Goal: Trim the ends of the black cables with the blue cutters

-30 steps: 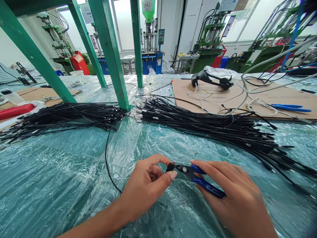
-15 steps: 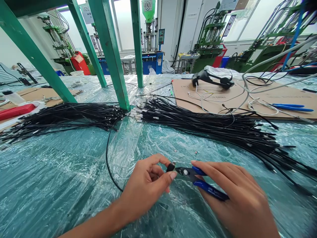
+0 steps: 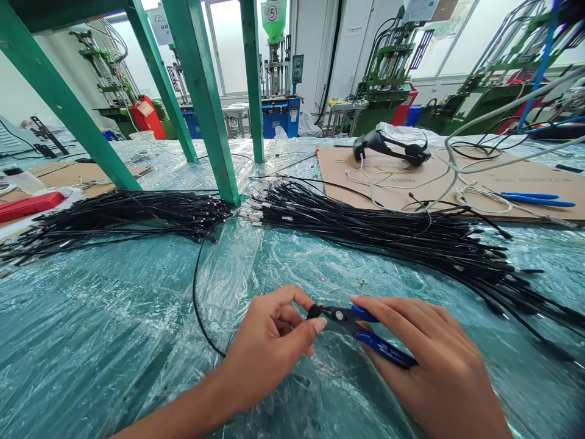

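Between thumb and forefinger, my left hand (image 3: 274,341) pinches the black connector end of a cable (image 3: 195,292). The cable's black cord curves away behind that wrist toward the pile on the left. My right hand (image 3: 429,360) is closed around blue-handled flush cutters (image 3: 386,349). Their dark jaws meet the connector's tip just beyond my left fingertips; whether the blades are fully closed on it is too small to tell. Past my hands lie a right bundle of black cables (image 3: 365,225) and a left bundle of black cables (image 3: 123,213).
Clear plastic film covers the green table (image 3: 137,341). Green metal posts (image 3: 212,122) rise between the bundles. A cardboard sheet (image 3: 498,177) at the back right bears a black headset (image 3: 388,148), white cords and blue-handled tweezers or pliers (image 3: 539,198). A red tool (image 3: 30,207) lies far left.
The cutters have shifted slightly left, their jaws now closer against the connector, and the handles look a little tilted. My left hand keeps its pinch almost in place.
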Action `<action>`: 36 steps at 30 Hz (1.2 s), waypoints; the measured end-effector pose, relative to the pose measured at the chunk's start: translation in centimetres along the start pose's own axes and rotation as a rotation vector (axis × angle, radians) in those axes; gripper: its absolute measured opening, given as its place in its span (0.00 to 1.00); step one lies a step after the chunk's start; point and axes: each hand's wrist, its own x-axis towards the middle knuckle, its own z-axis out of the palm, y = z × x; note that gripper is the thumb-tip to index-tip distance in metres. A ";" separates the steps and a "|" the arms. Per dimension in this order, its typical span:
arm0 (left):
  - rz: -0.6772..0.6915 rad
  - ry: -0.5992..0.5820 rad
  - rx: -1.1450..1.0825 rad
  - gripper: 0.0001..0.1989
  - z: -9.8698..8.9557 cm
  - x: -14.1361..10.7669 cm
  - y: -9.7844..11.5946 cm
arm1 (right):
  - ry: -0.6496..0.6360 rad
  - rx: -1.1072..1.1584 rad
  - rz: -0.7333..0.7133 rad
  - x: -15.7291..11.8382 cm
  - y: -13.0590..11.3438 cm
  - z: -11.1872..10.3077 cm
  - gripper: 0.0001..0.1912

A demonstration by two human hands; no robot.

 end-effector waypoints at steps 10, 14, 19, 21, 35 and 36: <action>0.028 0.002 0.010 0.08 0.0 -0.2 -0.1 | -0.012 0.007 0.000 -0.1 0.0 0.0 0.11; 0.042 -0.001 0.008 0.08 0.0 -0.2 0.0 | -0.010 -0.001 -0.005 -0.1 0.1 0.0 0.10; 0.047 0.010 0.023 0.06 0.0 -0.1 -0.1 | -0.028 0.001 -0.038 -0.5 0.4 -0.3 0.12; 0.049 0.022 0.036 0.05 0.0 -0.1 -0.1 | -0.058 0.013 -0.061 -0.7 0.5 -0.4 0.15; 0.065 0.018 0.076 0.09 0.0 -0.3 -0.3 | 0.015 -0.020 0.007 0.1 -0.3 -0.1 0.10; 0.065 0.018 0.075 0.09 0.0 -0.3 -0.3 | 0.017 -0.018 0.007 0.1 -0.3 -0.1 0.10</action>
